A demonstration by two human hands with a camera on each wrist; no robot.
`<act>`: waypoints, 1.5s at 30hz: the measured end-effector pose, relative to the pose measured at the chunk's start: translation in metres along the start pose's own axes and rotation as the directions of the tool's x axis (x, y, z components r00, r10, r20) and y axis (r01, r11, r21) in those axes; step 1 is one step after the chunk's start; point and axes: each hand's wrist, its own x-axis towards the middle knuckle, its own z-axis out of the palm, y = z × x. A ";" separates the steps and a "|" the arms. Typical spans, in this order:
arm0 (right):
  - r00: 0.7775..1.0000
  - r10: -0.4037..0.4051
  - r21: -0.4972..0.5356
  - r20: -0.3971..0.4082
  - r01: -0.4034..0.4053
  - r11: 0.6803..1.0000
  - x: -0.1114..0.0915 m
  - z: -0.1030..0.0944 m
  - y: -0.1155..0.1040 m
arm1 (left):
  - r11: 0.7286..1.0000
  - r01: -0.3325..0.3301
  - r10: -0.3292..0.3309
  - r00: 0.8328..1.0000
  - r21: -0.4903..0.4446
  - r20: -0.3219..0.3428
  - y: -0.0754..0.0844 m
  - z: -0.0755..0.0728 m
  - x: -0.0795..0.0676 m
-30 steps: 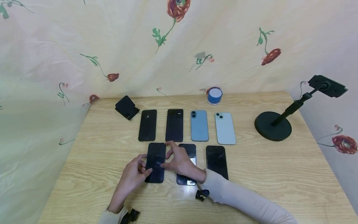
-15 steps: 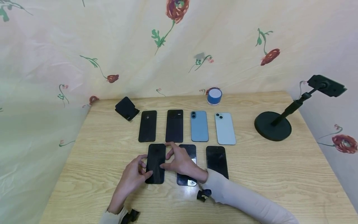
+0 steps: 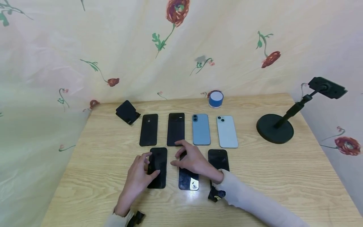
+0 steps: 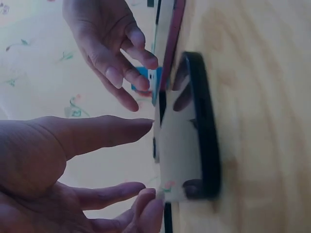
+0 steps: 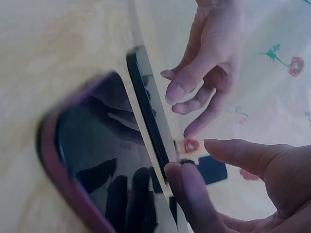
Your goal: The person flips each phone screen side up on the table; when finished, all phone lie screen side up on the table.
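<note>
Examiner: Location of the phone under work?

Clerk: Taking the middle front phone (image 3: 186,180) as hub, the front-left phone (image 3: 159,162) lies flat on the surface (image 3: 90,176) at nine o'clock, screen up.

Examiner: Condition of the hands?

Clerk: The left hand (image 3: 137,175) is spread at the front-left phone, thumb apart from fingers, gripping nothing; contact cannot be determined. The right hand (image 3: 195,161) is loosely bent above the hub phone, grasping nothing. The hub phone's edge shows maroon in the right wrist view.

Examiner: Markings?

Clerk: At half past ten, a black phone (image 3: 148,130) bears a small pale ring; at eleven, a dark phone (image 3: 175,130) bears a short pale bar. Any lettering is too small to read. Just past twelve, a blue phone (image 3: 201,130) with two lenses; at half past one, a pale phone (image 3: 228,132), likewise. Brands cannot be made out.

Examiner: Remaining items?

Clerk: The front-right phone (image 3: 219,159) at three o'clock, partly behind the right sleeve (image 3: 246,197); a blue-sided roll (image 3: 216,100) at one; a black stand (image 3: 293,111) at two.
</note>
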 end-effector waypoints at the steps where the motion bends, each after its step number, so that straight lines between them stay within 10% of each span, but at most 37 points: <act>1: 1.000 0.003 0.006 -0.003 -0.003 1.000 -0.001 -0.004 0.001 | 1.000 -0.010 0.010 1.000 -0.001 -0.004 0.003 0.001 0.002; 17: 0.996 0.015 0.027 -0.084 -0.013 1.000 -0.013 -0.061 0.029 | 0.969 -0.203 0.220 0.968 -0.143 0.121 0.048 0.036 0.029; 28: 0.992 -0.009 0.033 -0.125 0.013 0.999 -0.026 -0.098 0.062 | 0.924 -0.311 0.358 0.909 -0.222 0.214 0.083 0.060 0.045; 45: 0.962 0.024 -0.068 -0.271 -0.044 0.997 -0.030 -0.154 0.090 | 0.923 -0.356 0.384 0.872 -0.147 0.302 0.134 0.084 0.070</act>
